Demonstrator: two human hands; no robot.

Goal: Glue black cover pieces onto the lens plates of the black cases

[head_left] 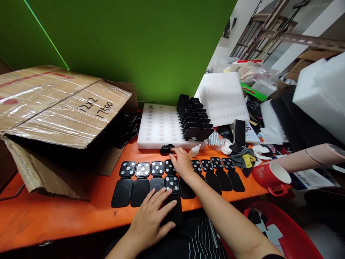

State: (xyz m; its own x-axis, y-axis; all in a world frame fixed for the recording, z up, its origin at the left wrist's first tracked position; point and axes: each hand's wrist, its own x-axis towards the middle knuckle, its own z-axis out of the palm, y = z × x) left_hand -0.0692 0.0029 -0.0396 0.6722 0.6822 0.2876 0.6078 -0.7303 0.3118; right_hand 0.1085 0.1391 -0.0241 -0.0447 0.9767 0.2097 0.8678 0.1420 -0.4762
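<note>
A row of black hinged plates with silver dots on their upper squares lies along the orange table. My left hand [151,219], fingers spread, rests at the near side of the row, touching a dotted black piece [171,183] that sits lower than its neighbours. Farther forward, my right hand [181,161] reaches over the row, its fingertips at a small black bundle [166,149]. Its thumb and fingers are bent; whether they grip the bundle is unclear. A small white bottle [194,150] stands just right of my right hand.
A cardboard box [67,104] fills the left side. White foam [159,126] holding upright black plates [193,118] stands behind the row. At the right are a red mug [271,178], a cardboard tube [312,157], cloths and a red basin [291,225] below.
</note>
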